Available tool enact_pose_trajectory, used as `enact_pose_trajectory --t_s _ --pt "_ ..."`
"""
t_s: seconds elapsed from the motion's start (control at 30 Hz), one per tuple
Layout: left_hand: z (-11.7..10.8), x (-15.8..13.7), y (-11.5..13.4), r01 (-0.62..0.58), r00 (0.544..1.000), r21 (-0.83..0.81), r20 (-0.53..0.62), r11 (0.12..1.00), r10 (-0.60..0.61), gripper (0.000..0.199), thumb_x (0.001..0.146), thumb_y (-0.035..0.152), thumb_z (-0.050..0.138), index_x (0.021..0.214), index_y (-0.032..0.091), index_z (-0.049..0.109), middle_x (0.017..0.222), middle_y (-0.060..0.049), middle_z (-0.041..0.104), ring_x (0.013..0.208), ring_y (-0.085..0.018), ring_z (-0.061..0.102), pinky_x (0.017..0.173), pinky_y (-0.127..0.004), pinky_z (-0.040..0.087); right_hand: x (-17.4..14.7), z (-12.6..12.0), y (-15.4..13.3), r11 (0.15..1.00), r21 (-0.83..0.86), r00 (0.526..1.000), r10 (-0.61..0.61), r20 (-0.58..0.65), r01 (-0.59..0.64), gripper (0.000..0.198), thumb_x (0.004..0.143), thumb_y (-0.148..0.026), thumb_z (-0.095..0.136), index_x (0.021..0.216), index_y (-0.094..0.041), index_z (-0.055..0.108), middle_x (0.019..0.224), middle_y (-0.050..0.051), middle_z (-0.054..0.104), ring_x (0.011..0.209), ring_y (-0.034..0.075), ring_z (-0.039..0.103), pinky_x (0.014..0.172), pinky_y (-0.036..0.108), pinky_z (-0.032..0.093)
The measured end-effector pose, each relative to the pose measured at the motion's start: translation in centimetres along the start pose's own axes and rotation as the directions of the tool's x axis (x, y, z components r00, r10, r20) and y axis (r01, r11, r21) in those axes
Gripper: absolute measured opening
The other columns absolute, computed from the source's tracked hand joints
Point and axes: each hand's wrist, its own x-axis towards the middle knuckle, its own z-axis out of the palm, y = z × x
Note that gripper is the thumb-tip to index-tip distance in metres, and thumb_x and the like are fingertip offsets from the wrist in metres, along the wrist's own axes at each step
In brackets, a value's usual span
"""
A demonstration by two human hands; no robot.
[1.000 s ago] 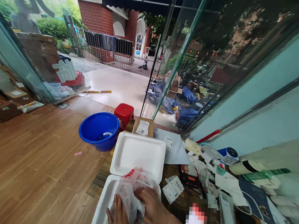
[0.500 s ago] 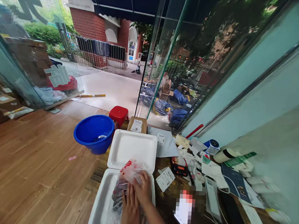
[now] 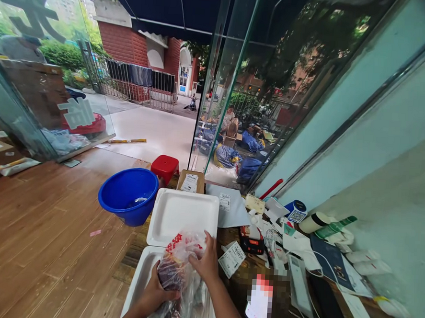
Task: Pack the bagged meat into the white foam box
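Two hands held one clear plastic bag (image 3: 182, 272) (red print near its top, dark contents inside) over the open white foam box (image 3: 180, 219) at the table's near edge. The left hand (image 3: 156, 292) was clasped around the bag's lower side; the right hand (image 3: 204, 264) pinched the bag near its top. Just right of the box lay a labelled paper slip (image 3: 231, 258) and a small black device (image 3: 251, 244). A blue basin (image 3: 127, 197) sat left of the lid, a red stool (image 3: 165, 166) behind it.
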Motion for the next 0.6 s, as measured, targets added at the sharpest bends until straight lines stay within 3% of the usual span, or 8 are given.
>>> enact_pose_trajectory --t_s 0.07,0.13,0.2,0.33,0.4,0.5,0.57,0.6 --pt "0.0 0.0 0.0 0.005 1.000 -0.039 0.020 0.999 -0.004 0.113 0.030 0.049 0.090 0.126 0.015 0.042 0.118 -0.017 0.067 0.112 -0.034 0.063 0.102 -0.041 0.048 1.0 -0.7 -0.7 0.995 0.065 0.987 -0.088 0.135 0.079 0.075 0.068 -0.020 0.067 0.140 -0.020 0.048 0.141 0.015 0.052 0.135 0.035 0.045 0.112 0.054 0.037" --pt "-0.2 -0.2 0.0 0.022 1.000 -0.019 0.013 1.000 -0.022 0.106 0.029 0.039 0.090 0.121 0.015 0.044 0.113 -0.018 0.068 0.110 -0.035 0.063 0.102 -0.044 0.047 1.0 -0.8 -1.4 0.980 0.144 0.950 -0.171 0.261 0.137 0.052 0.077 -0.024 0.062 0.129 -0.025 0.060 0.134 0.010 0.061 0.129 0.031 0.051 0.112 0.051 0.038" --pt "-0.6 -0.6 -0.3 0.031 0.999 0.039 -0.026 0.999 -0.030 0.105 0.030 0.033 0.089 0.121 0.014 0.042 0.113 -0.018 0.067 0.111 -0.037 0.062 0.104 -0.047 0.046 0.4 -0.7 -1.8 0.976 0.174 0.942 -0.177 0.285 0.131 0.043 0.084 -0.034 0.060 0.125 -0.025 0.062 0.123 0.009 0.067 0.117 0.028 0.060 0.106 0.047 0.044" --pt "-2.0 -1.9 -1.9 -0.016 1.000 0.089 0.015 0.996 0.015 0.121 0.030 0.031 0.087 0.136 0.012 0.031 0.125 -0.020 0.063 0.120 -0.039 0.058 0.106 -0.047 0.046 -0.2 -2.2 -1.5 0.939 0.344 0.926 -0.128 0.356 -0.003 0.101 0.069 -0.067 0.071 0.149 -0.020 0.033 0.130 0.016 0.060 0.115 0.030 0.062 0.097 0.046 0.050" --pt "-3.1 -2.9 -3.1 -0.044 0.997 0.118 0.068 0.992 0.036 0.131 0.029 0.032 0.088 0.143 0.015 0.025 0.133 -0.021 0.059 0.126 -0.041 0.054 0.111 -0.047 0.042 0.3 -3.7 -1.2 0.893 0.443 0.892 -0.138 0.431 -0.076 0.102 0.071 -0.073 0.065 0.151 -0.021 0.028 0.133 0.017 0.057 0.109 0.027 0.065 0.087 0.041 0.054" --pt "-5.2 -4.1 -4.1 -0.058 0.995 0.162 0.095 0.985 0.043 0.139 0.033 0.041 0.089 0.150 0.018 0.018 0.152 -0.022 0.042 0.142 -0.039 0.038 0.121 -0.045 0.028 1.2 -5.1 -1.4 0.893 0.446 0.864 -0.170 0.475 -0.069 0.087 0.066 -0.064 0.075 0.139 -0.025 0.050 0.128 0.014 0.062 0.106 0.027 0.065 0.089 0.043 0.053" --pt "-6.6 -4.3 -3.6 -0.001 0.988 0.181 0.151 0.983 -0.027 0.136 0.039 0.046 0.087 0.153 0.019 0.018 0.159 -0.019 0.033 0.148 -0.036 0.026 0.123 -0.045 0.022 1.4 -5.0 -2.0 0.909 0.416 0.875 -0.186 0.446 -0.019 0.076 0.050 -0.049 0.089 0.119 -0.026 0.067 0.115 0.010 0.070 0.107 0.030 0.062 0.098 0.049 0.047" --pt "-7.2 -4.2 -2.9 0.041 0.976 0.203 0.200 0.978 -0.083 0.132 0.042 0.047 0.086 0.154 0.020 0.020 0.160 -0.017 0.032 0.149 -0.036 0.024 0.123 -0.046 0.020 1.3 -4.6 -2.4 0.914 0.406 0.890 -0.183 0.417 -0.002 0.064 0.050 -0.044 0.090 0.108 -0.025 0.072 0.107 0.008 0.072 0.105 0.030 0.062 0.099 0.049 0.046"
